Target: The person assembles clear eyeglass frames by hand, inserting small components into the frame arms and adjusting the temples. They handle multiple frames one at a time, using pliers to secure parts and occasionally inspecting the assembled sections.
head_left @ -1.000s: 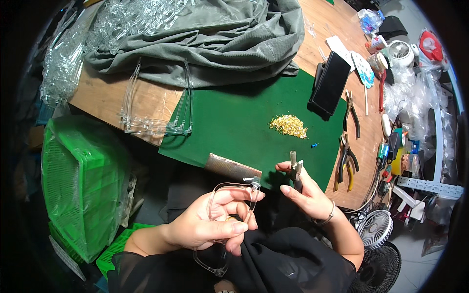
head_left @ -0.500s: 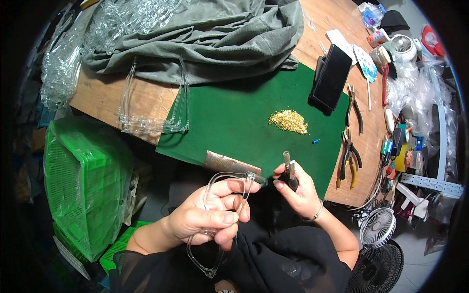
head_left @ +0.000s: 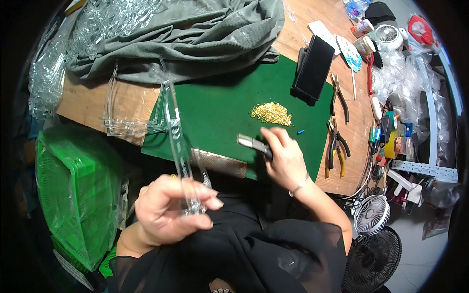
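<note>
Clear plastic eyeglasses (head_left: 177,139) are pinched in my left hand (head_left: 168,207) near a hinge end, one long temple pointing up and away over the mat edge. Part of the frame is hidden by the fingers. My right hand (head_left: 287,158) is closed around a short tool (head_left: 253,143) with a metal head and black grip, its head pointing left above the green mat (head_left: 205,107). Just beyond the right hand lies a heap of tiny gold-coloured pieces (head_left: 272,114), too small to name, with a small blue piece (head_left: 300,132) beside it.
Further clear eyeglasses (head_left: 132,126) stand at the mat's left. A rough block (head_left: 222,163) lies at the front edge. Pliers (head_left: 336,144) and a black phone-like slab (head_left: 313,68) are on the right. Grey cloth (head_left: 195,41) covers the back; a green crate (head_left: 73,195) stands left.
My left hand has turned the eyeglasses so a temple points upward. The right hand has moved farther away toward the gold heap, its tool swinging from upright to pointing left. The view has shifted slightly.
</note>
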The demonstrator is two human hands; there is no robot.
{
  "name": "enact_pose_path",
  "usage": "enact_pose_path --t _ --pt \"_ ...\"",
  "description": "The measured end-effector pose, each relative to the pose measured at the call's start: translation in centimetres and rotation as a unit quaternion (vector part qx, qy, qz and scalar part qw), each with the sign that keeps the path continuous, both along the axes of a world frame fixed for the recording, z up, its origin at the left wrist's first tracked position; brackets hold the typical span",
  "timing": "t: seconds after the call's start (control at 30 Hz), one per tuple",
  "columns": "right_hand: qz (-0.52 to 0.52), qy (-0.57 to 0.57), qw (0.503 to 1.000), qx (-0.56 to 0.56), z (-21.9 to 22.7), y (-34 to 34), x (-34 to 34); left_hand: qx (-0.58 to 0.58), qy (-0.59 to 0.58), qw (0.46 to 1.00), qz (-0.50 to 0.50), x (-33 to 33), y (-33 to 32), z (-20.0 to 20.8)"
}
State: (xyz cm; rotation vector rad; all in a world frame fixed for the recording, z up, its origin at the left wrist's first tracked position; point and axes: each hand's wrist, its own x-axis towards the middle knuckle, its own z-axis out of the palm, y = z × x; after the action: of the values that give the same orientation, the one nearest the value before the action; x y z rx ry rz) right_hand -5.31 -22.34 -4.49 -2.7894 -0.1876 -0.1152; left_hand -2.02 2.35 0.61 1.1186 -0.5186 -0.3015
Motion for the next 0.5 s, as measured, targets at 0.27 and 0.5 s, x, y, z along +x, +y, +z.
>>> enact_pose_path --t 0.27,0.5 --pt "-0.019 0.035 0.998 -0.038 -0.5 0.6 0.2 0.029 -0.064 0.995 0.077 1.4 -1.5 -2.8" --pt "-0.109 0.056 0.99 0.073 -1.2 -1.4 2.8 0.054 -0.106 0.992 0.048 2.2 -2.2 -4.3"
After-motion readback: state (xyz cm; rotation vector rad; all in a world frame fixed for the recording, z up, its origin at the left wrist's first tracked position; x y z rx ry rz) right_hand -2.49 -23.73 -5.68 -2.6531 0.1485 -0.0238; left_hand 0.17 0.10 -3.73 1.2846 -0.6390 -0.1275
